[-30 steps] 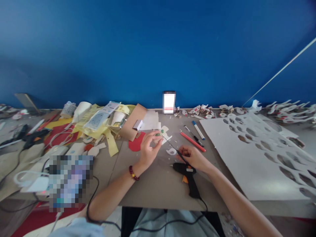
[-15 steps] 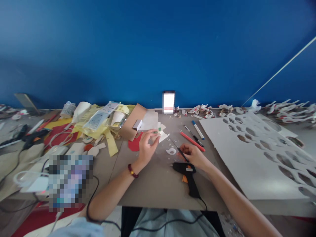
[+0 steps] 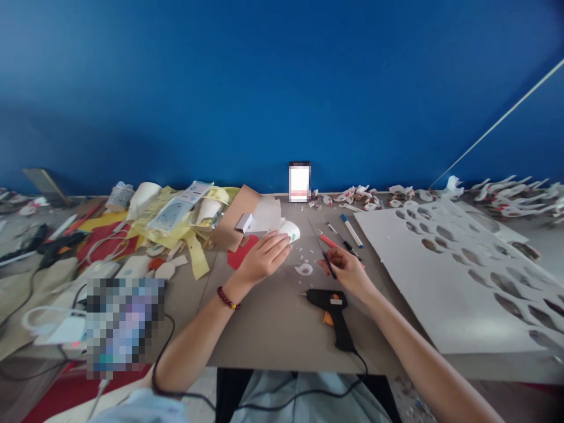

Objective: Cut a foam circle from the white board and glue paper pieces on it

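Note:
My left hand point(image 3: 267, 257) is closed on a curved white paper piece point(image 3: 291, 230) with a green mark. The fingers cover its near side. In my right hand point(image 3: 345, 269) is a slim tool with a dark handle point(image 3: 328, 264) and a thin pointed end, aimed away from me; its exact kind is unclear. Between the hands lies a small white cut-out ring point(image 3: 304, 269), with tiny white scraps around it. A black hot glue gun point(image 3: 328, 298) lies on its side nearer to me, nozzle to the left.
Pens point(image 3: 352, 231) lie beyond my right hand. A large white sheet with cut-out holes point(image 3: 409, 258) covers the right side. To the left are red paper point(image 3: 242, 251), brown card point(image 3: 233, 218) and yellow packaging point(image 3: 158, 226). A lit phone point(image 3: 300, 182) leans against the blue wall.
My left hand has turned palm-down, and the white piece now shows its curved face. The tool in my right hand has swung more upright, away from the white ring.

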The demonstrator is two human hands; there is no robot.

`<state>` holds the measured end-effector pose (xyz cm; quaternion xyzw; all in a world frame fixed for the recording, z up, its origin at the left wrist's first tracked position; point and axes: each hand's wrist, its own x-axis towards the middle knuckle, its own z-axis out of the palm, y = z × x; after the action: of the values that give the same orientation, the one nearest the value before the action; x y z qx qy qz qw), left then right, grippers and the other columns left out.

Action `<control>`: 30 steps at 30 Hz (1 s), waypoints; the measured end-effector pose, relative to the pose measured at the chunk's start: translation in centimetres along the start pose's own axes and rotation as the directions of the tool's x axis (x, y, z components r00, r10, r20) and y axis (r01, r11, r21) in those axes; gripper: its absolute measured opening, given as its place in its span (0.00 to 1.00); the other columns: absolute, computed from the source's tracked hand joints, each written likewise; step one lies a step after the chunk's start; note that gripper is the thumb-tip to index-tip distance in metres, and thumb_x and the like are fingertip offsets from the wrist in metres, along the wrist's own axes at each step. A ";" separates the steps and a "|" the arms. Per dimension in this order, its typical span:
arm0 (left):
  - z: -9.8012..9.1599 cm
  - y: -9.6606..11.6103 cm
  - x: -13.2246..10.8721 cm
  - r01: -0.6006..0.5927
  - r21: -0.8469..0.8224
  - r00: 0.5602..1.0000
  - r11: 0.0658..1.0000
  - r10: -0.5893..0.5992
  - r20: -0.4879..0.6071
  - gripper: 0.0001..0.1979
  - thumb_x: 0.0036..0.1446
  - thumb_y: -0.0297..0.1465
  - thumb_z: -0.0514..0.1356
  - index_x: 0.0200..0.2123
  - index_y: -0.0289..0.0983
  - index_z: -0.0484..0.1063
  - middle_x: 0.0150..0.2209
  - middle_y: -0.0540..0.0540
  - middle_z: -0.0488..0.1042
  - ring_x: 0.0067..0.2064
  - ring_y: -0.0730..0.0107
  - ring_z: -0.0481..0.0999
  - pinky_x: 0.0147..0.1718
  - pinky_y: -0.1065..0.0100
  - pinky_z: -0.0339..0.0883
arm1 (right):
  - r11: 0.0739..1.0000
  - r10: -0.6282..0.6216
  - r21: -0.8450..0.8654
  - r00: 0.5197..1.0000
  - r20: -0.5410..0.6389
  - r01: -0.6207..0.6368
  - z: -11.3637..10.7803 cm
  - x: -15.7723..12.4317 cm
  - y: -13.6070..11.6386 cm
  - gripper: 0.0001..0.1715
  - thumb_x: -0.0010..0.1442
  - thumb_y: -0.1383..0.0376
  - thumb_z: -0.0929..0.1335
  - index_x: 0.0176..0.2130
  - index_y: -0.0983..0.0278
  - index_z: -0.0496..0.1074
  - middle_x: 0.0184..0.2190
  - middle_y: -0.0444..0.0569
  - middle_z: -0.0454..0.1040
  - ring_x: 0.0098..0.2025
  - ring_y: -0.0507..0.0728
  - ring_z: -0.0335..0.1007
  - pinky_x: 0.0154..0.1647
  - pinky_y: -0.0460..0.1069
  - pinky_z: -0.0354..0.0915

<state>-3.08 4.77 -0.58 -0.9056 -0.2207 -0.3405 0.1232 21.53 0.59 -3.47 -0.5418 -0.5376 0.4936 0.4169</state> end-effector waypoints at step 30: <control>2.4 -2.6 -0.4 0.329 -0.908 -0.087 -0.258 -0.966 0.243 0.10 0.52 0.34 0.60 0.37 0.37 0.74 0.34 0.45 0.78 0.37 0.63 0.79 0.26 0.70 0.73 | 0.999 -0.043 -0.028 0.995 -0.086 0.041 0.1 0.0 0.3 0.24 0.42 0.49 0.75 0.28 0.63 0.66 0.20 0.43 0.70 0.22 0.50 0.64 0.22 0.45 0.59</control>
<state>-3.23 7.76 -2.40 -0.2457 -0.4997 -0.6669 -0.4952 21.46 0.52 -3.83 -0.5564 -0.5368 0.4538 0.4431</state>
